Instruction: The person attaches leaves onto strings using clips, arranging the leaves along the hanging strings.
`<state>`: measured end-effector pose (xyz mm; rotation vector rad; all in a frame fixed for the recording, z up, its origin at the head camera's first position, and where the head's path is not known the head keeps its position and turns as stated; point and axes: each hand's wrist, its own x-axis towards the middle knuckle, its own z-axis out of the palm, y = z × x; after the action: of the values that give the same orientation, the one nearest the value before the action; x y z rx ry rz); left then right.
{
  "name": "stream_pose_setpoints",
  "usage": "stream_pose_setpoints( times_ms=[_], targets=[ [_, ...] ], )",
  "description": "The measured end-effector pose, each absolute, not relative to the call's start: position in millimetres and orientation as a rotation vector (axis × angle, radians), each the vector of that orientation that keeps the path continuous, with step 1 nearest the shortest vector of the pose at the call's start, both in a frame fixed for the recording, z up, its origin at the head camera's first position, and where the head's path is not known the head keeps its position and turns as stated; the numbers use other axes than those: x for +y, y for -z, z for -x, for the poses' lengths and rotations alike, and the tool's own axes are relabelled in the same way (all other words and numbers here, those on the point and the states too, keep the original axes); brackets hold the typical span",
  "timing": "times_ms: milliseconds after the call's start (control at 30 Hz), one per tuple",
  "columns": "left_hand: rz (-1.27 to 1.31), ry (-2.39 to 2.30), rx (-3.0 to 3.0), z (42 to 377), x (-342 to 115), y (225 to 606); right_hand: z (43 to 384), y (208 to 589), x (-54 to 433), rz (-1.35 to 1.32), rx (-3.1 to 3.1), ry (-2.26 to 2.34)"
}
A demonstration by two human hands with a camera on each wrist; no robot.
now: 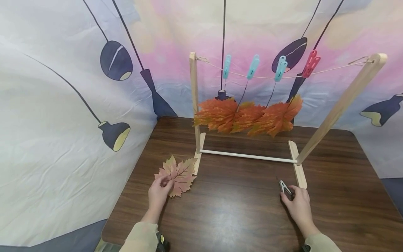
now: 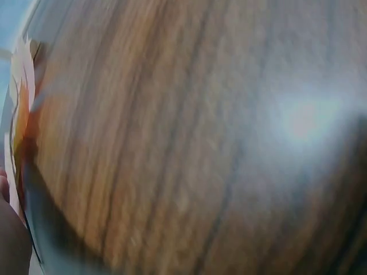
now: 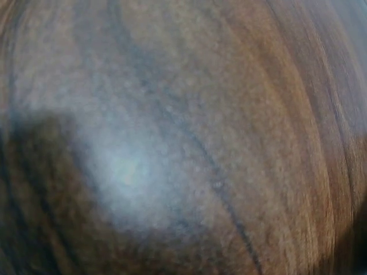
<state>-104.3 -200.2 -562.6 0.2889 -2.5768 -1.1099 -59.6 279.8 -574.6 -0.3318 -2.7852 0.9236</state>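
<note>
On the left of the table, my left hand point(image 1: 158, 196) pinches a pale pink and yellowish artificial maple leaf point(image 1: 182, 176) between thumb and fingers. The leaf's edge point(image 2: 22, 86) shows at the far left of the left wrist view, beside part of the hand point(image 2: 12, 240). Toward the right, my right hand point(image 1: 299, 207) holds a pale clothespin point(image 1: 284, 188) between thumb and fingers, its tip pointing away from me. This hand is close to the right foot point(image 1: 297, 164) of a wooden rack. Only brown tabletop shows in the right wrist view.
The rack's left post point(image 1: 194, 105) and right post point(image 1: 341, 108) carry a string point(image 1: 333, 71). Blue clothespins point(image 1: 253, 66) and a red clothespin point(image 1: 311, 64) sit on it, with orange leaves point(image 1: 217, 113) hanging below. A white bar point(image 1: 248, 156) joins the feet above the table point(image 1: 226, 217).
</note>
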Motion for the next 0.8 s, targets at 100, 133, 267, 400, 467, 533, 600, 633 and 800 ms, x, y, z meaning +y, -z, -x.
stream_pose_setpoints(
  times_ms=[100,133,267,400,467,533,600,633,800],
  targets=[
    [-0.28,1.082,-2.554,101,-207,566,60,575,281,0.326,-2.796,-0.918],
    [-0.272,1.068,-2.545,100,-209,568,60,575,281,0.319,-2.798,-0.914],
    [-0.245,1.02,-2.523,94,-216,573,61,575,282,0.274,-2.808,-0.896],
    [-0.233,0.972,-2.545,87,-225,575,61,574,283,0.261,-2.839,-0.9],
    [-0.242,0.937,-2.573,84,-229,575,61,573,283,0.265,-2.857,-0.904],
    [-0.241,0.898,-2.606,82,-233,575,61,571,283,0.274,-2.867,-0.904],
    [-0.236,0.865,-2.642,81,-236,574,61,571,283,0.276,-2.869,-0.899],
    [-0.227,0.856,-2.655,80,-237,574,61,571,283,0.275,-2.87,-0.894],
    [-0.161,0.805,-2.694,76,-242,575,61,572,282,0.261,-2.859,-0.87]
  ],
)
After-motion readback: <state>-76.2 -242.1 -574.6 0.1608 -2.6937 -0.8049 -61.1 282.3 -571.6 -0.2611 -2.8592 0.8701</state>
